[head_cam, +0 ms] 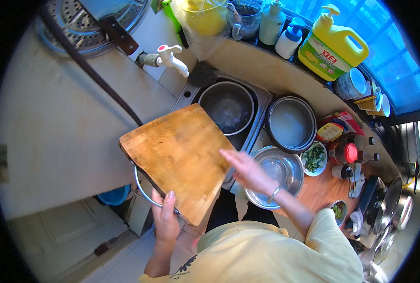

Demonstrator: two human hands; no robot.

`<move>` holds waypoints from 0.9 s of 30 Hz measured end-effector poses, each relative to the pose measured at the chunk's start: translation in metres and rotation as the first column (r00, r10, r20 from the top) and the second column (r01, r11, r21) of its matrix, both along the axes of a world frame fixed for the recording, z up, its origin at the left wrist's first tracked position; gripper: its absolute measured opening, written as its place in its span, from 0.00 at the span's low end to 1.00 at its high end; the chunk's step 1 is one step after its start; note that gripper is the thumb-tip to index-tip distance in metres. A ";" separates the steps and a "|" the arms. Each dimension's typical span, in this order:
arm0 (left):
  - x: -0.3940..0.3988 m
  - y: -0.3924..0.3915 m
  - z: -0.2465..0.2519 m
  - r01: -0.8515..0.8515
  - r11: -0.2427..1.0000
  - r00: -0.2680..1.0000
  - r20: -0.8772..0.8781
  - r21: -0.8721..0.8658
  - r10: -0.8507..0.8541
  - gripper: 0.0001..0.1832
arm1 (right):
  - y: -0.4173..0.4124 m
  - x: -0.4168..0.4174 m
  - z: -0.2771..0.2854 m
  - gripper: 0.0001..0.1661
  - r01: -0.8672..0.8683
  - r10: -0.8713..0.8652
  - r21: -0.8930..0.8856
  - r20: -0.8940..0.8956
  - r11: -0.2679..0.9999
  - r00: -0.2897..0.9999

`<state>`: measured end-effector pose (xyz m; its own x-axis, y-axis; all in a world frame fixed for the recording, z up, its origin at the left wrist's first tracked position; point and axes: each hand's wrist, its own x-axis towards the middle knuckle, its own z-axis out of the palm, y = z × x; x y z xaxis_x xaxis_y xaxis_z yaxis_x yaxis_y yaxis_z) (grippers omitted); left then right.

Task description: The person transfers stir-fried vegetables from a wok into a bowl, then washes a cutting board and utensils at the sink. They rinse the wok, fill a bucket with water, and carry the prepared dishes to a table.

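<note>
A wooden cutting board point(178, 155) with a metal handle along its edge is tilted over the near left side of the sink point(257, 122). My left hand point(166, 215) grips its lower edge beside the handle, thumb on top. My right hand point(247, 171), slightly blurred and with a bracelet at the wrist, is at the board's right edge with fingers extended; whether it touches the wood I cannot tell. Behind the board, a metal basin point(227, 106) with water in it sits in the sink. A white tap point(171, 60) projects from the wall at the sink's left.
A dark-rimmed pot point(292, 123) of cloudy liquid, a metal bowl point(291, 166) and a bowl of green vegetables point(314, 158) stand right of the sink. Bottles and a yellow detergent jug point(328, 49) line the window ledge. A pale counter point(71, 123) lies left.
</note>
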<state>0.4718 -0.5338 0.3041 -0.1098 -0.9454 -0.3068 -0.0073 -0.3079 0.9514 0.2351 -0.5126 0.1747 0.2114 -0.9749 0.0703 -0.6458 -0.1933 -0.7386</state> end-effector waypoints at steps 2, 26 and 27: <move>-0.001 0.012 0.004 -0.052 0.999 0.998 -0.024 -0.013 0.051 0.27 | 0.028 0.031 -0.013 0.52 -0.014 0.014 0.005 -0.031 1.000 0.999; -0.027 0.116 0.075 -0.347 0.936 0.904 -0.287 -0.062 0.317 0.21 | 0.030 0.022 0.025 0.39 -0.110 0.186 -0.428 0.139 0.897 0.973; -0.023 0.113 0.078 -0.339 0.939 0.900 -0.309 -0.056 0.307 0.21 | 0.024 0.022 0.030 0.37 -0.124 0.227 -0.462 0.174 0.878 0.958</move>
